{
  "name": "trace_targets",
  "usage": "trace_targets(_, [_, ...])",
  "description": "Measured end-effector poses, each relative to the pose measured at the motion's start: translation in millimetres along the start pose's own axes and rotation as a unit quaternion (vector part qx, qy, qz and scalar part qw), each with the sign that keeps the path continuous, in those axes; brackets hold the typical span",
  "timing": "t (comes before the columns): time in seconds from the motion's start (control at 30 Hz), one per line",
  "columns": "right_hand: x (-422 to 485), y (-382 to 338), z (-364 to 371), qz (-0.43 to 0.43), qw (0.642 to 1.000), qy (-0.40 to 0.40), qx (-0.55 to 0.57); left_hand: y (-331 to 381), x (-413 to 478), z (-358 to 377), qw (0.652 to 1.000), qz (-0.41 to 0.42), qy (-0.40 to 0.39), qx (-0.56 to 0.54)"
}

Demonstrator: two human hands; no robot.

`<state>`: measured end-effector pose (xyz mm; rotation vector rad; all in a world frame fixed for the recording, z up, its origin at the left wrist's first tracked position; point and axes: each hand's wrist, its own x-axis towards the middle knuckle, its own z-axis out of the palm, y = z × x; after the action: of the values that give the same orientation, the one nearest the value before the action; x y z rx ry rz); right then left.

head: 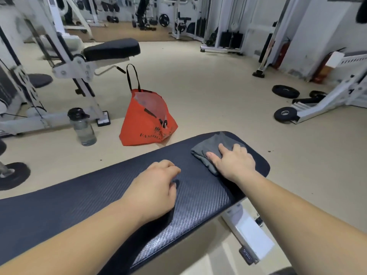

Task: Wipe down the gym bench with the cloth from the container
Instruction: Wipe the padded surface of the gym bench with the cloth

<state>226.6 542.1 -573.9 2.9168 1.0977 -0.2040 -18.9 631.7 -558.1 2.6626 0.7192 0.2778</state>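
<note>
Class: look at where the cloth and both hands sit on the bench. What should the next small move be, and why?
Probably draw the right hand and the cloth along the bench toward the left hand. The cloth lies pressed flat at the bench's far end, so most of the pad between there and the person looks unwiped; the left hand only rests on it.

Just one camera here, a wide-angle worn on the head, looking forward and down over the long black textured padded bench [99, 205], close enough that both forearms fill the bottom. Further out it catches the beige gym floor [208, 86] and the white weight machines [65, 62] behind.
</note>
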Motion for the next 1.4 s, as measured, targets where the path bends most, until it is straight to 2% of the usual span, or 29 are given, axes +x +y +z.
trace_targets(0.1, [1,37,-1,0.054,0.998,-0.005,0.016,24,20,13,1.0,0.024,-0.012,-0.003])
trace_targets(0.17, [-10,46,-2,0.059,0.998,-0.011,0.006,38,32,20,0.999,0.037,-0.015,-0.005])
trace_targets(0.3, [-66,43,1,-0.043,0.998,-0.022,-0.046,60,56,31,0.998,0.064,-0.003,-0.017])
trace_targets(0.4, [-83,55,-3,-0.1,0.993,-0.052,-0.028,65,69,35,0.997,0.073,0.008,-0.022])
trace_targets(0.57, [-14,77,-9,-0.009,0.999,-0.03,0.027,58,81,37,0.997,0.072,0.001,-0.01])
trace_targets(0.73, [60,62,-6,0.057,0.997,-0.012,0.04,35,105,29,0.998,0.057,0.007,0.005])
trace_targets(1.0, [138,57,-11,0.093,0.978,-0.075,0.169,6,148,25,0.999,0.027,0.016,-0.001])
trace_targets(1.1, [152,46,-10,0.084,0.976,-0.074,0.189,-6,156,18,0.999,-0.006,0.02,0.026])
trace_targets(1.17, [159,33,-11,0.072,0.978,-0.07,0.181,-22,157,10,0.997,-0.067,0.021,0.026])
trace_targets(1.27, [164,4,-18,0.05,0.989,-0.074,0.116,-56,152,-5,0.986,-0.167,-0.007,0.002])
trace_targets(1.4, [153,-55,-26,-0.025,0.995,-0.096,0.005,-97,129,-22,0.972,-0.231,-0.02,-0.024])
